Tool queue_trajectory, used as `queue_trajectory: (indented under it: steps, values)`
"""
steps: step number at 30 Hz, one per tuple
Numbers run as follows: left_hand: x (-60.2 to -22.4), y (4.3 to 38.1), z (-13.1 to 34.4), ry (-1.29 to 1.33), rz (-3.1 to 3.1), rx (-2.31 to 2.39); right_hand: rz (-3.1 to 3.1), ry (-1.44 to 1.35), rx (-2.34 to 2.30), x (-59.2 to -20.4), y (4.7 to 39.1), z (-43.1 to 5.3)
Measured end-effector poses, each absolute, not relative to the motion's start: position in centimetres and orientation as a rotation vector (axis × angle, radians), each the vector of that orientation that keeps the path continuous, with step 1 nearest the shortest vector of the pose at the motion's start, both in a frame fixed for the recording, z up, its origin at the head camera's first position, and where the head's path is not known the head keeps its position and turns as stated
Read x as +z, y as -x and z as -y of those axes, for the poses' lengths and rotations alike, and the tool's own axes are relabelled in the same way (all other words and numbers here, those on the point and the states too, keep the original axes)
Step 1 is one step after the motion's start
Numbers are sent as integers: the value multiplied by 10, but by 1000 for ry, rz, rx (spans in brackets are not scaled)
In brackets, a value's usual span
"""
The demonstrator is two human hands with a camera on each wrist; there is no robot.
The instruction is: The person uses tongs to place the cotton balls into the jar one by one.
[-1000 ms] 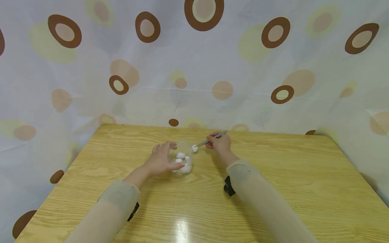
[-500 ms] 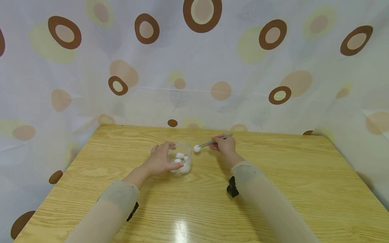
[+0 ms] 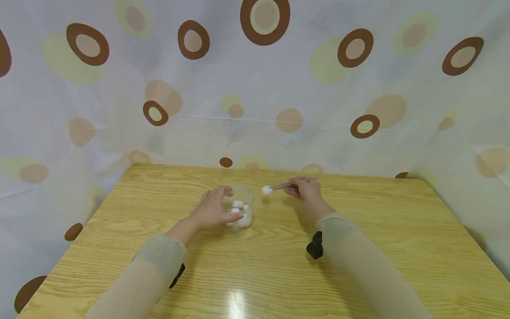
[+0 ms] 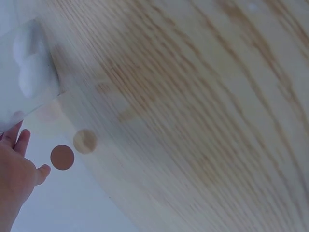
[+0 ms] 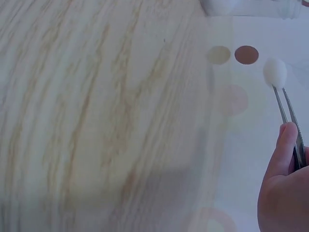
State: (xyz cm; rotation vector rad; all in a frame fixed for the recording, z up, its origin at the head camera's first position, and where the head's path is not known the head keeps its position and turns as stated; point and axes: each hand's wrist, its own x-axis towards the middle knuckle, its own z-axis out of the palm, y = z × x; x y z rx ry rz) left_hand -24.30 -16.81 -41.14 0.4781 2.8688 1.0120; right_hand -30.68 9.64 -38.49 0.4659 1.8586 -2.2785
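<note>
Around the near left side of a clear round jar (image 3: 249, 204) curls my left hand (image 3: 213, 209), with the thumb across its front and fingers behind. Several white cotton balls (image 3: 244, 220) lie in the jar on the table. My right hand (image 3: 308, 190) pinches metal tweezers (image 3: 282, 186), whose tips grip a single cotton ball (image 3: 266, 190) to the right of the jar, apart from it. In the right wrist view the tweezers (image 5: 285, 106) hold the cotton ball (image 5: 275, 73) at their tips. The left wrist view shows the left hand (image 4: 17, 169) by the jar (image 4: 9, 82).
A wood-grain table (image 3: 255, 274) spreads under both hands. Behind it and at its sides hangs a pale curtain (image 3: 255, 133) with brown and beige spots. A black wrist mount (image 3: 315, 246) sits under the right sleeve.
My right hand has moved right, carrying the tweezers and cotton ball away from the jar's rim. The left hand keeps its place on the jar.
</note>
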Motion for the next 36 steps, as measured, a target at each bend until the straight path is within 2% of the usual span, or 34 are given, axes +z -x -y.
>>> queue_trajectory:
  steps: [19,36]
  values:
    - [-412,247,151,-490,-2844,1027,-1657,-465,-2403,-350,304,-136]
    - [-411,245,108,-615,-2764,1025,-1572,-337,-2391,-341,289,-146]
